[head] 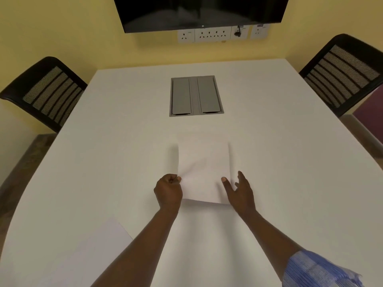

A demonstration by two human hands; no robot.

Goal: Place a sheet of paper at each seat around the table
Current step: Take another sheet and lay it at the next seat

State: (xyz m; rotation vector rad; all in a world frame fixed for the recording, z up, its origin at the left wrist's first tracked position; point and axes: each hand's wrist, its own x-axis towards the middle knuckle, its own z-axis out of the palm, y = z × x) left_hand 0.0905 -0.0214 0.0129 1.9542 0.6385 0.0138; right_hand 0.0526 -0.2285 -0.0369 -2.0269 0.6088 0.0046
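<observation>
A white sheet of paper (204, 172), blurred by motion, hovers just above the white table (279, 154) in the middle near me. My left hand (168, 190) pinches its left edge with closed fingers. My right hand (238, 190) is at the sheet's right edge, thumb on the paper and fingers spread apart beside it. A second white sheet (99, 251) lies flat on the table at the near left, partly under my left forearm.
A black mesh chair (44, 93) stands at the table's left side and another (344, 74) at the right. A grey cable box (195, 96) is set into the table's centre. A dark screen (201, 11) and wall sockets (215, 34) are on the far wall.
</observation>
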